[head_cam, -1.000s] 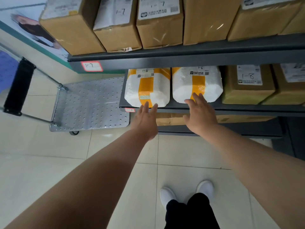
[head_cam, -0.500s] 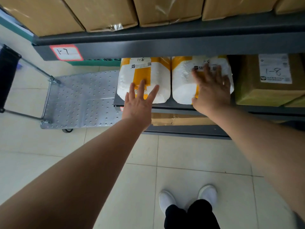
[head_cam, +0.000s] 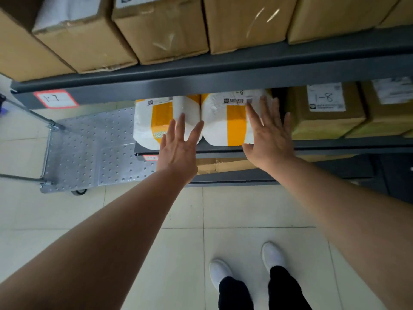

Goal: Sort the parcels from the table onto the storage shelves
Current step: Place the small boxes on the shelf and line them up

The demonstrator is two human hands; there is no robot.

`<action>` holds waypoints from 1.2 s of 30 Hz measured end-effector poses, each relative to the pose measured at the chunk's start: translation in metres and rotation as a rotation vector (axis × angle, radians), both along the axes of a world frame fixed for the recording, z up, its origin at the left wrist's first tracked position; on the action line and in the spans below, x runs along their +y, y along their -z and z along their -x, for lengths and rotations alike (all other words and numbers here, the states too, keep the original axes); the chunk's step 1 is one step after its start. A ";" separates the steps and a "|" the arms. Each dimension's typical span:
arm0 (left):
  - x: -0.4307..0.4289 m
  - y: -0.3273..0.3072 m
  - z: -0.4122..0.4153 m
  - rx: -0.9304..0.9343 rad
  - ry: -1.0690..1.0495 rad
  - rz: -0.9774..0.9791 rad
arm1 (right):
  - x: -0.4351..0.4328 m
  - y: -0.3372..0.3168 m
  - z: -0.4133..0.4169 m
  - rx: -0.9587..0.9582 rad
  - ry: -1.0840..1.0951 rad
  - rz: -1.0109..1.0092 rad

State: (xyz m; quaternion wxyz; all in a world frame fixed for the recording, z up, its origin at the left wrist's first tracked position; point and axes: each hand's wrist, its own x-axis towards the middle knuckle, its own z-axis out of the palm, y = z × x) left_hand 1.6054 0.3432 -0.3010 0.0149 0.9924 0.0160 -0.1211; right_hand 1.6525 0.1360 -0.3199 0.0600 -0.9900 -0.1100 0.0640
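Observation:
Two white foam-wrapped parcels with orange tape stand side by side on the second dark shelf (head_cam: 335, 145). My left hand (head_cam: 178, 146) has straight spread fingers against the front of the left parcel (head_cam: 152, 121). My right hand (head_cam: 270, 135) lies flat with fingers spread on the front right of the right parcel (head_cam: 223, 124), which carries a printed label and a handwritten mark on top. Neither hand grips anything.
Brown cardboard boxes (head_cam: 324, 113) marked 1-8 sit to the right on the same shelf. More boxes (head_cam: 169, 34) fill the upper shelf, tagged 1-7 (head_cam: 55, 99). A metal platform trolley (head_cam: 96, 151) stands on the tiled floor at left. Another box (head_cam: 223, 165) lies on the lowest shelf.
My left hand has moved forward onto the left parcel's front. My right hand stays flat on the right parcel, shifted slightly to its right side. The view has come closer to the shelf.

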 end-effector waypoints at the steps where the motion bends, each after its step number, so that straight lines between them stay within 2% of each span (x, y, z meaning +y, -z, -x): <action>1: -0.013 -0.002 0.000 0.006 0.021 0.027 | -0.013 -0.002 0.004 0.002 0.013 0.004; 9: -0.141 -0.011 0.005 0.077 0.202 0.148 | -0.132 -0.018 0.031 0.099 0.213 0.040; 15: -0.224 -0.012 -0.013 0.097 0.333 0.119 | -0.220 -0.020 0.022 0.148 0.341 0.050; 20: -0.270 -0.004 -0.042 0.071 0.378 0.079 | -0.265 -0.015 -0.009 0.152 0.327 0.029; 27: -0.294 0.013 -0.063 0.135 0.348 -0.034 | -0.279 0.007 -0.034 0.129 0.254 0.020; 36: -0.278 0.005 -0.065 0.171 0.302 -0.048 | -0.250 0.005 -0.036 0.120 0.191 -0.064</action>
